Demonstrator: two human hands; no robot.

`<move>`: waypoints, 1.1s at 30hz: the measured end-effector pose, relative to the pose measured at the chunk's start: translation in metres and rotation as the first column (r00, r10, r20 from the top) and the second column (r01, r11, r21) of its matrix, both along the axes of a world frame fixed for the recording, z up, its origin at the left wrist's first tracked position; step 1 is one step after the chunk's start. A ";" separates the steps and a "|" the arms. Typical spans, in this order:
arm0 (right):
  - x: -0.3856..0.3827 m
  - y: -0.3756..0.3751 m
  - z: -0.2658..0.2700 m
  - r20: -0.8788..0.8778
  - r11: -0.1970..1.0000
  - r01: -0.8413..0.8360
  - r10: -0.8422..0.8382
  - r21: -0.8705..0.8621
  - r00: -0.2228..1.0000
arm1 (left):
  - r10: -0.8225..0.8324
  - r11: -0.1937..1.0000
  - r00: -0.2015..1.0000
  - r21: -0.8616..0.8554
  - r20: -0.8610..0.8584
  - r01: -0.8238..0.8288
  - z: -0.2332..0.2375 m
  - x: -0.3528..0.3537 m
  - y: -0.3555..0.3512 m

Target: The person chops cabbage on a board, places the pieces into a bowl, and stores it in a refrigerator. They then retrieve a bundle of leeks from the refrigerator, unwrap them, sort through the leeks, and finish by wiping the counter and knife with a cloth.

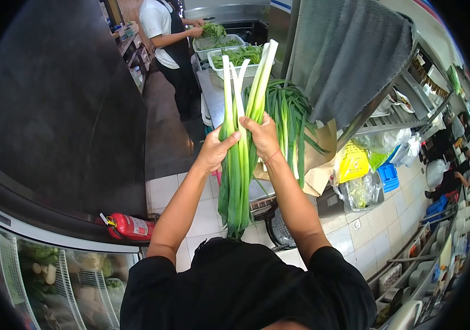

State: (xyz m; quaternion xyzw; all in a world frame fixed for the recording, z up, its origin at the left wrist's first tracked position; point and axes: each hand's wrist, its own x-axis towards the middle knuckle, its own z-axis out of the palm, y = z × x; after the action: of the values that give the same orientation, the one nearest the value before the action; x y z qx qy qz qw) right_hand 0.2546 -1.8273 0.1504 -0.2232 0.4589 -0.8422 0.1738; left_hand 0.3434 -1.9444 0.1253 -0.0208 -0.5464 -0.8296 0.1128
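Observation:
Several long green onions [236, 165] are held upright in front of me, white ends pointing away and dark green leaves hanging toward my body. My left hand [216, 148] is wrapped round the left part of the bunch, its thumb across the stalks. On the right side, my right hand [261, 135] grips the same bunch, its thumb close to the left one. More green onions [285, 110] lie behind and to the right, on the steel counter [211, 91] and partly over brown paper [317, 159].
A co-worker [172, 49] handles leafy greens at white baskets [238, 59] at the back. A grey towel [350, 60] hangs at the right, above a yellow basket [352, 163]. A red fire extinguisher [130, 226] is at the lower left, by a glass-front fridge [64, 275].

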 end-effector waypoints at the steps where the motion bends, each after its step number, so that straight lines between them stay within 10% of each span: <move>1: 0.000 -0.001 0.000 0.002 1.000 -0.003 0.003 0.001 1.000 | 0.010 1.000 1.000 0.022 -0.003 -0.010 0.003 0.002 0.001; 20: -0.015 0.015 0.002 -0.110 0.947 -0.162 0.198 0.278 0.974 | 0.131 0.947 0.989 -0.287 -0.064 -0.144 0.002 0.008 -0.003; 33: 0.006 0.012 -0.007 -0.023 0.921 -0.285 0.302 0.265 0.953 | 0.114 0.993 0.991 0.009 -0.066 -0.114 -0.007 0.005 -0.009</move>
State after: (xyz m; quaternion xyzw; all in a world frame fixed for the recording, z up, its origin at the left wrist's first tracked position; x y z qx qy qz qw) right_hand 0.2604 -1.8149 0.1435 -0.2916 0.5315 -0.7320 0.3109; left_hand 0.3486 -1.9530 0.1186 -0.0166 -0.5404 -0.8222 0.1781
